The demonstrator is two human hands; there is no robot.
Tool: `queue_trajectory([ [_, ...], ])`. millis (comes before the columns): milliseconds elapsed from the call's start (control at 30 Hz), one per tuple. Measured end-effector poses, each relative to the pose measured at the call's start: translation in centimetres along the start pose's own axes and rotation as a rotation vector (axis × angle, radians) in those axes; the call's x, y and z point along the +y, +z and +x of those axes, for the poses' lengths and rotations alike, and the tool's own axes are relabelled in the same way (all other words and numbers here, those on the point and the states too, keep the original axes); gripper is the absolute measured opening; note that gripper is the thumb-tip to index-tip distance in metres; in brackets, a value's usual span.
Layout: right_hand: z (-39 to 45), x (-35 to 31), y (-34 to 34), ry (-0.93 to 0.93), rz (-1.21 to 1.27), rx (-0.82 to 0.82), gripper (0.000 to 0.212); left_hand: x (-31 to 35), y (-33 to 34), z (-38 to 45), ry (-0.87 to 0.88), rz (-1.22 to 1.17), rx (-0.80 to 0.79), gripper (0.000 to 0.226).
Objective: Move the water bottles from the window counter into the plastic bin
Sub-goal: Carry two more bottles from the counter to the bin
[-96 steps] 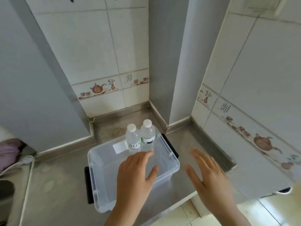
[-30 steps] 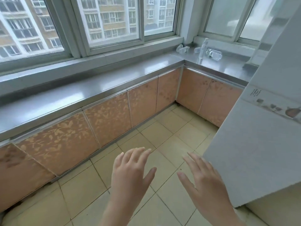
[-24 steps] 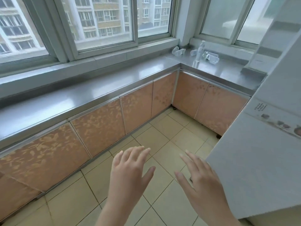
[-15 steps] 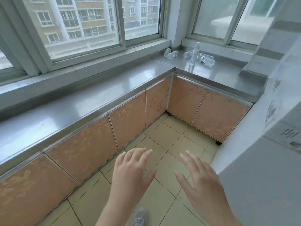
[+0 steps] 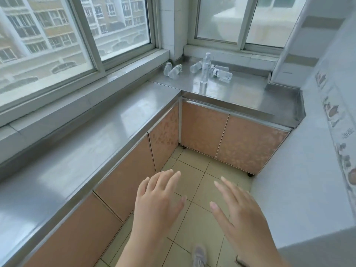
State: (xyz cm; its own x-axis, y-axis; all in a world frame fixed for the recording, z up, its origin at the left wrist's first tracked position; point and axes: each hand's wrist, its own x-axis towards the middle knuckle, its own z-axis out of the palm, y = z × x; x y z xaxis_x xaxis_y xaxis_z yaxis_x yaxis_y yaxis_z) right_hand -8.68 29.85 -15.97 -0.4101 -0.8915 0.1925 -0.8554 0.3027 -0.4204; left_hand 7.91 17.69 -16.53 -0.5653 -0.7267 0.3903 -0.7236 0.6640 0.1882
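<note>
Several clear water bottles sit on the steel window counter (image 5: pixel 240 93) in the far corner. One tall bottle (image 5: pixel 205 68) stands upright. Two bottles (image 5: pixel 173 70) lie side by side to its left, one (image 5: pixel 196 66) lies just behind it, and two more (image 5: pixel 221 73) lie to its right. My left hand (image 5: pixel 158 199) and my right hand (image 5: pixel 237 211) hover over the floor with fingers spread, holding nothing, well short of the bottles. The plastic bin is out of view.
An L-shaped steel counter (image 5: pixel 86 155) runs under the windows, with orange cabinet doors (image 5: pixel 231 139) below. A white tiled wall (image 5: pixel 317 151) juts in on the right. Beige floor tiles (image 5: pixel 194 170) lie between. A grey shoe (image 5: pixel 199 255) shows at the bottom.
The view has swung from the bin with two bottles in it to the window counter and moved closer to the corner bottles. Both hands stay empty and spread.
</note>
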Motion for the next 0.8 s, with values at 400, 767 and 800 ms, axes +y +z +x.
queue_trajectory([
  [400, 26.5, 6.8, 1.4, -0.061, -0.048, -0.022, 0.061, -1.4, 9.9, 23.7, -0.042, 0.014, 0.0, 0.064],
  [767, 45.0, 12.1, 3.9, -0.049, -0.14, -0.034, 0.055, -3.6, 18.6, 42.1, -0.013, -0.013, -0.009, 0.064],
  [800, 46.7, 12.6, 4.2, -0.034, -0.147, -0.034, 0.055, -4.0, 19.6, 44.0, 0.003, -0.019, -0.011, 0.064],
])
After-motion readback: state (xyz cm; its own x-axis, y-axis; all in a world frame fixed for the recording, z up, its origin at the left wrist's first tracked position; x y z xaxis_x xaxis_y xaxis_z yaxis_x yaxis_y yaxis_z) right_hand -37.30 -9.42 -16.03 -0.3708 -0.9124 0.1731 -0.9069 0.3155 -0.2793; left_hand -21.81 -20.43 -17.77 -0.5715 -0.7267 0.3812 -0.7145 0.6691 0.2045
